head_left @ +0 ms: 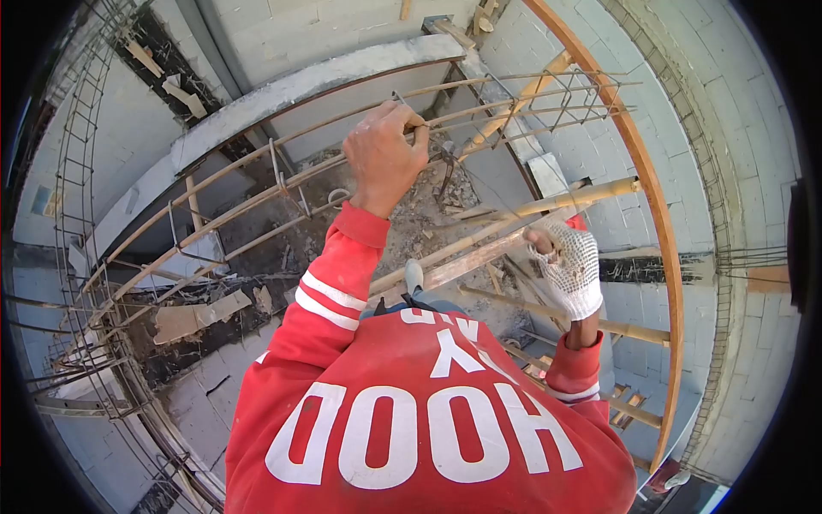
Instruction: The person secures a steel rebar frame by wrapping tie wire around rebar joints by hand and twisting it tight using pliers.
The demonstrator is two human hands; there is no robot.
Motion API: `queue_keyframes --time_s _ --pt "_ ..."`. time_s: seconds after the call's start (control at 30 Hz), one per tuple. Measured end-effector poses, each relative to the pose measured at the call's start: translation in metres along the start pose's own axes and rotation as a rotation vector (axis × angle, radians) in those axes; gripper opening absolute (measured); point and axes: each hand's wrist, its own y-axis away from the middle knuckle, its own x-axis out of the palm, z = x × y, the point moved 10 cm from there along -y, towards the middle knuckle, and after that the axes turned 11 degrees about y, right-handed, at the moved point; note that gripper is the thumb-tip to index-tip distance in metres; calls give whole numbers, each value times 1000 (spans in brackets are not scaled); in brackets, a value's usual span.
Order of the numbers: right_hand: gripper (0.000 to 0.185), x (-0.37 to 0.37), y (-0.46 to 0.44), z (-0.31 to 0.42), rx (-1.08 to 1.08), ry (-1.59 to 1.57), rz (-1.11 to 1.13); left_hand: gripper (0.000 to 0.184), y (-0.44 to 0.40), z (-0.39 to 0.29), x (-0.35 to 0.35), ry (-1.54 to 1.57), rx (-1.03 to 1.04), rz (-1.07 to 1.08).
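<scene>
Long steel bars [300, 176] with square stirrups form a cage running from the lower left to the upper right. My left hand [385, 154], bare, is raised at the cage, its fingers curled round one of the bars near the top centre. On the right, my right hand [565, 264] wears a white knitted glove with the fingertips exposed. Its fingers are bent together over something red-handled [576, 223], of which only a small part shows. A hooked dark metal tool [447, 171] hangs just right of my left hand.
A curved orange-brown timber [658, 206] arches down the right side. Bamboo poles [582, 197] cross below the cage. Rubble [402, 223] lies far below. Block walls [758, 146] surround the space, and more rebar cages [77, 163] stand at left.
</scene>
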Motion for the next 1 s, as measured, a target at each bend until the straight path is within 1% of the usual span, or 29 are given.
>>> queue_keyframes --time_s 0.03,0.07,0.13,0.2,0.23,0.3,0.37,0.4,0.43,0.5,0.57,0.6,0.63,0.67,0.7,0.73,0.77,0.83,0.87,0.9,0.93,0.97,1.0 --pt "19 39 11 -39 75 -99 129 4 0 -2 2 -7 11 13" --pt "22 104 24 -78 25 -249 276 4 1 -1 1 -11 5 2" --pt "37 135 40 -43 -219 -116 443 4 4 -3 2 43 27 -4" --pt "54 152 33 13 -275 -259 486 4 1 -2 1 41 21 -8" --pt "60 165 20 23 -119 -691 512 4 2 -2 2 43 15 11" --pt "66 149 -22 64 -47 -1115 484 3 3 -4 0 49 49 0" --pt "59 114 -66 100 -115 -1490 327 3 4 -5 -1 53 87 0" --pt "59 112 -83 101 -117 -1495 329 4 4 -4 0 57 86 17" --pt "48 105 -102 86 -60 -1216 172 4 4 -4 1 62 85 30" --pt "38 100 -115 76 -21 -928 22 3 6 -5 0 74 113 32" --pt "27 59 -95 99 -350 -239 -510 2 7 -2 -2 87 130 24" --pt "24 58 -86 106 -342 -156 -541 2 9 -5 -1 103 163 39" --pt "24 54 -83 110 -353 -148 -529 3 12 -8 0 119 196 57" --pt "22 53 -81 116 -348 -37 -470 3 14 -6 -1 119 185 49" --pt "19 51 -80 123 -339 70 -415 6 13 -9 -1 109 220 77" --pt "15 42 -84 129 -350 127 -336 10 14 -11 0 100 259 106" --pt "15 27 -87 133 -348 127 -335 10 13 -9 -1 101 258 107" --pt "14 3 -91 155 -548 218 -363 20 15 -15 1 109 341 138" --pt "16 -4 -101 157 -619 170 -386 20 15 -18 3 113 347 140" --pt "16 -10 -110 154 -616 171 -395 24 15 -17 4 86 319 140" --pt "15 -13 -116 158 -660 218 -388 29 13 -16 4 55 293 137" --pt "15 -13 -120 164 -708 266 -377 29 12 -17 5 51 299 132" --pt "14 -16 -124 169 -671 275 -326 36 11 -15 6 17 251 111"
